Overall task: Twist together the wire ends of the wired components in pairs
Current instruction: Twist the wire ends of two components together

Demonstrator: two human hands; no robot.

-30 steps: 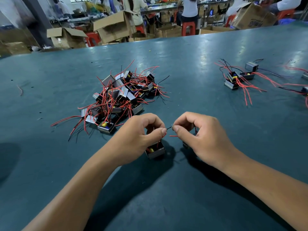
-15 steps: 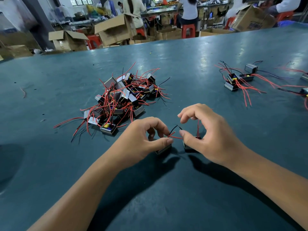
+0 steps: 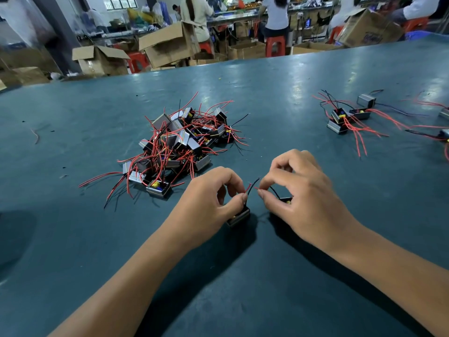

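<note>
Workshop bench with a dark teal table top (image 3: 267, 276). Between the hands, thin red and black wire ends (image 3: 252, 184) of two small black box-shaped components (image 3: 239, 216). Left hand (image 3: 209, 200) and right hand (image 3: 298, 198) each pinch a lead near its tip. Leads appear light and pliable; best held close to the bare ends. Beyond the left hand, an unsorted pile of wired components (image 3: 179, 147).

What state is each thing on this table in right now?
left hand: pinches wires of the component under it
right hand: pinches a red wire end
two held components' wires: ends apart, untwisted
big pile: tangled, loose
small group: lying apart
</note>
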